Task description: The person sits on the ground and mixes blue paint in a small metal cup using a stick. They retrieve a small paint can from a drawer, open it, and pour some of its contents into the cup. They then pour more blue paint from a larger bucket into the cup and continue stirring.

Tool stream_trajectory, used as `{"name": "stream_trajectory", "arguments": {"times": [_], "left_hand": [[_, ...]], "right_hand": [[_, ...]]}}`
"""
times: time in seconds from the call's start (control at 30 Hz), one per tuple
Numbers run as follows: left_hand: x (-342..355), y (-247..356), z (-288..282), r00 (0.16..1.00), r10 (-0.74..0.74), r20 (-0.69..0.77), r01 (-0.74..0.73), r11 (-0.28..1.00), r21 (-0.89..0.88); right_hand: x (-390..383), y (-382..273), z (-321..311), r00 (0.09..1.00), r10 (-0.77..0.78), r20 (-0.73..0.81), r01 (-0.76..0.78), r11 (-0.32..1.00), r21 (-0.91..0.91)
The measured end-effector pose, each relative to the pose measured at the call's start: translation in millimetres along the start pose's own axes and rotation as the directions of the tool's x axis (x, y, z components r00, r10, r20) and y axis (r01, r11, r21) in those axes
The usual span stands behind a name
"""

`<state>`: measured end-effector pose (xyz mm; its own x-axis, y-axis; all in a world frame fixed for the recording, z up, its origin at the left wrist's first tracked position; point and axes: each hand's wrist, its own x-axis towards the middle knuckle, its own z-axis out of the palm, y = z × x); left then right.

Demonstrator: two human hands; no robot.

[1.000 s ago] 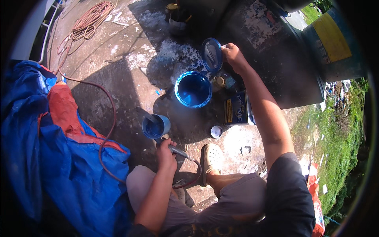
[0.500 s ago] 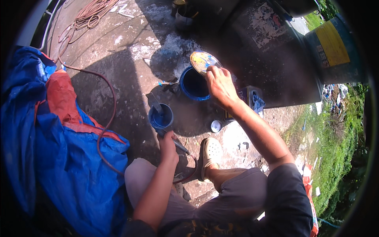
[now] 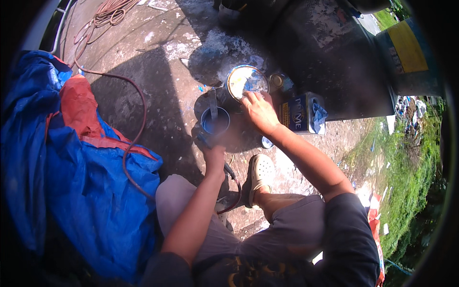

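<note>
My left hand [image 3: 214, 159] is closed around the handle of a paint spray gun, low in front of me. Its round cup [image 3: 215, 125] faces up with blue paint inside, and a flat stirring stick [image 3: 213, 102] leans in it. A dark hose runs from the handle's lower end toward my legs. Beyond the cup and to its right, my right hand [image 3: 261, 113] grips the near edge of a paint-smeared round lid [image 3: 240, 80]. That lid lies over the mouth of the blue paint can and hides its inside. Whether it is seated I cannot tell.
Right of the can stand a rectangular tin [image 3: 292, 114] with a blue-and-white rag [image 3: 319, 116] and a small round can [image 3: 276, 80]. A dark container [image 3: 334, 71] rises behind. A blue tarp [image 3: 86, 191] lies left, crossed by a hose [image 3: 142, 98]. Grass [image 3: 406, 186] borders the right.
The lid has come down from a tilted position above the open can to cover its mouth. My left hand has brought the spray gun a little right and farther forward.
</note>
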<state>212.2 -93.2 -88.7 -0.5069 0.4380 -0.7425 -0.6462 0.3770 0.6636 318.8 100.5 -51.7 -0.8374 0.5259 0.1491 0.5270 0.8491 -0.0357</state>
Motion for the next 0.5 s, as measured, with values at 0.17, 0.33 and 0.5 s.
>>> {"name": "stream_trajectory", "arguments": {"times": [0.17,0.33,0.5], "left_hand": [[19.7,-24.5,12.3,0.992,0.114,-0.044,-0.114,0.993,0.020],[-5.1,4.3,26.4,0.988,0.111,0.104,-0.106,0.993,-0.055],[-37.2,34.4,34.9,0.983,0.154,0.101,-0.146,0.986,-0.080]], "right_hand": [[-50.7,-2.0,-46.6,0.981,-0.007,0.193,-0.035,0.977,0.211],[-142.0,9.7,-74.5,0.877,0.142,0.458,-0.320,0.885,0.338],[-200.7,73.2,-75.0,0.760,0.642,0.101,-0.628,0.686,0.367]]}}
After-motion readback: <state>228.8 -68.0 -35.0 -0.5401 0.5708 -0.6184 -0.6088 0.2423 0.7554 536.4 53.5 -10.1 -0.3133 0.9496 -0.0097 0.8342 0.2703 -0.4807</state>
